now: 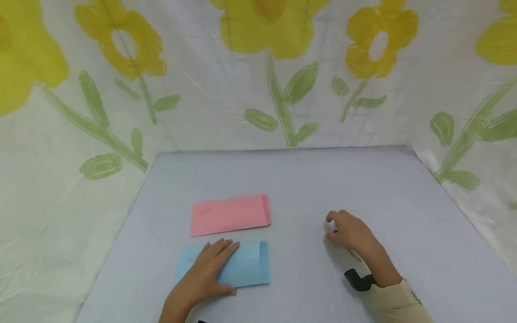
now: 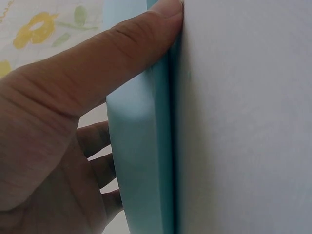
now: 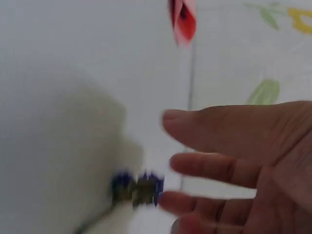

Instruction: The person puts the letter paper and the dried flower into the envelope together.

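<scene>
A light blue envelope (image 1: 244, 267) lies on the table with its flap end to the right. My left hand (image 1: 208, 271) spans it, thumb along the near long edge and fingertips at the far one. In the left wrist view the thumb (image 2: 141, 36) lies at the edge of the blue envelope (image 2: 134, 146). Further right, my right hand (image 1: 349, 231) is low over the table, thumb and fingers apart. Close by its fingertips in the right wrist view is a blurred, small blue-purple thing (image 3: 139, 189) with a thin stem, like a flower sprig.
A pink envelope (image 1: 230, 215) lies just beyond the blue one. A black wrist strap piece (image 1: 359, 280) is by the right sleeve. White curtains (image 1: 194, 103) painted with yellow flowers stand at the back and sides of the grey-white table (image 1: 299, 179).
</scene>
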A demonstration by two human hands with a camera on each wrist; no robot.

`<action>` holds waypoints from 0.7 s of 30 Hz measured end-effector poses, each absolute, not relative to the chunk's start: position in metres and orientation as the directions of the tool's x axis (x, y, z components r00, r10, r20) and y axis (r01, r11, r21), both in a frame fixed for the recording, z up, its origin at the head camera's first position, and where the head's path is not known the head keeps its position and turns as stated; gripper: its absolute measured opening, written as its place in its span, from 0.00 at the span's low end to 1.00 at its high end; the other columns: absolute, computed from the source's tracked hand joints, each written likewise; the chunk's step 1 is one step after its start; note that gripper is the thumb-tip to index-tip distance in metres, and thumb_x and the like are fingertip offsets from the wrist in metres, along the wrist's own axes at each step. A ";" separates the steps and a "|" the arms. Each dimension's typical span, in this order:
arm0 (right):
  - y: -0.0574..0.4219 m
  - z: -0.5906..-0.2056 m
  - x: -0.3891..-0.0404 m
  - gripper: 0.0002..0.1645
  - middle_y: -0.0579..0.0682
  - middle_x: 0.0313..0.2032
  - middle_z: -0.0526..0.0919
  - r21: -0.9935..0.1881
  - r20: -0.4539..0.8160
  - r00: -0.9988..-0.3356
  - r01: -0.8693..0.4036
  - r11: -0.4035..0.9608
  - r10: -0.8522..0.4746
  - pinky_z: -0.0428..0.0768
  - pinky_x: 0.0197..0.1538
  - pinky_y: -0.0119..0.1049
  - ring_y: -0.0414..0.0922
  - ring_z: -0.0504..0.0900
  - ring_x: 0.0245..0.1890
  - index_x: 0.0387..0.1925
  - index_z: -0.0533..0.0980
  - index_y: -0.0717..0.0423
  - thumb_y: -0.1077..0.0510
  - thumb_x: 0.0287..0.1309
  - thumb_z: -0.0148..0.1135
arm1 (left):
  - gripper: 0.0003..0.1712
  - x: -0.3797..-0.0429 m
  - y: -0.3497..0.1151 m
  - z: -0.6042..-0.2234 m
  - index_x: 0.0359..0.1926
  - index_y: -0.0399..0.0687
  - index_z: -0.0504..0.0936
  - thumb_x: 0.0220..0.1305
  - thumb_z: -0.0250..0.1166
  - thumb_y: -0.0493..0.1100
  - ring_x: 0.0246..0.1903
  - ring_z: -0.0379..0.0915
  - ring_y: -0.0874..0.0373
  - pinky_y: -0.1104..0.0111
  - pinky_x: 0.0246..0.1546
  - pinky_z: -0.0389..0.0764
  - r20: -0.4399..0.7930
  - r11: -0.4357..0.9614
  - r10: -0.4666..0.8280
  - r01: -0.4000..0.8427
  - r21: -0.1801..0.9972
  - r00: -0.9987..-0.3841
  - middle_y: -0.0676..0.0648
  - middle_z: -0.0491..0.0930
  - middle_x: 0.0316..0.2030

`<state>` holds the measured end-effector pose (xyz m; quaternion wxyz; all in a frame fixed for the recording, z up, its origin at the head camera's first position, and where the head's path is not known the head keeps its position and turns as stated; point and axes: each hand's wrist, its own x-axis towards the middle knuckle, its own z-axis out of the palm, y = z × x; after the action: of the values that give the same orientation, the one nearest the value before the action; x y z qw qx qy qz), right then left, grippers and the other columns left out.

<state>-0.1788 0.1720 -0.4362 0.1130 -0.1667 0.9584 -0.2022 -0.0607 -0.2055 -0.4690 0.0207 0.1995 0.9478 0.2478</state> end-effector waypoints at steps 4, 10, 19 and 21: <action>0.185 -0.438 -0.179 0.21 0.52 0.33 0.76 -0.304 -0.187 -0.924 -0.270 0.914 -0.335 0.77 0.32 0.44 0.46 0.73 0.29 0.42 0.78 0.62 0.56 0.51 0.75 | 0.62 -0.061 -0.207 -0.469 0.73 0.46 0.67 0.36 0.85 0.56 0.69 0.60 0.43 0.42 0.71 0.53 0.050 0.803 0.382 0.359 0.477 -0.923 0.41 0.68 0.67; 0.187 -0.444 -0.176 0.08 0.47 0.30 0.79 -0.322 -0.163 -0.918 -0.297 0.899 -0.362 0.78 0.34 0.44 0.44 0.75 0.30 0.31 0.77 0.56 0.64 0.52 0.71 | 0.62 -0.064 -0.206 -0.469 0.73 0.48 0.66 0.37 0.85 0.56 0.70 0.58 0.43 0.44 0.72 0.52 0.032 0.806 0.396 0.363 0.468 -0.918 0.42 0.67 0.68; 0.187 -0.438 -0.182 0.06 0.45 0.29 0.77 -0.515 -0.139 -0.877 -0.333 0.790 -0.460 0.75 0.29 0.38 0.43 0.73 0.28 0.34 0.78 0.55 0.66 0.57 0.66 | 0.62 -0.062 -0.207 -0.468 0.73 0.48 0.66 0.37 0.85 0.56 0.70 0.58 0.44 0.43 0.72 0.51 0.009 0.815 0.372 0.331 0.475 -0.928 0.43 0.67 0.68; 0.188 -0.434 -0.184 0.06 0.44 0.30 0.78 -0.611 -0.113 -0.851 -0.347 0.711 -0.513 0.77 0.31 0.36 0.42 0.74 0.30 0.36 0.78 0.55 0.65 0.59 0.68 | 0.62 -0.061 -0.207 -0.468 0.73 0.48 0.66 0.37 0.85 0.56 0.70 0.58 0.44 0.44 0.72 0.51 0.009 0.818 0.368 0.328 0.473 -0.930 0.44 0.67 0.68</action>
<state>-0.1838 0.1882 -0.4344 0.1385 -0.2351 0.9146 -0.2984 -0.0613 -0.2073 -0.4683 0.0413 0.1827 0.9525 0.2402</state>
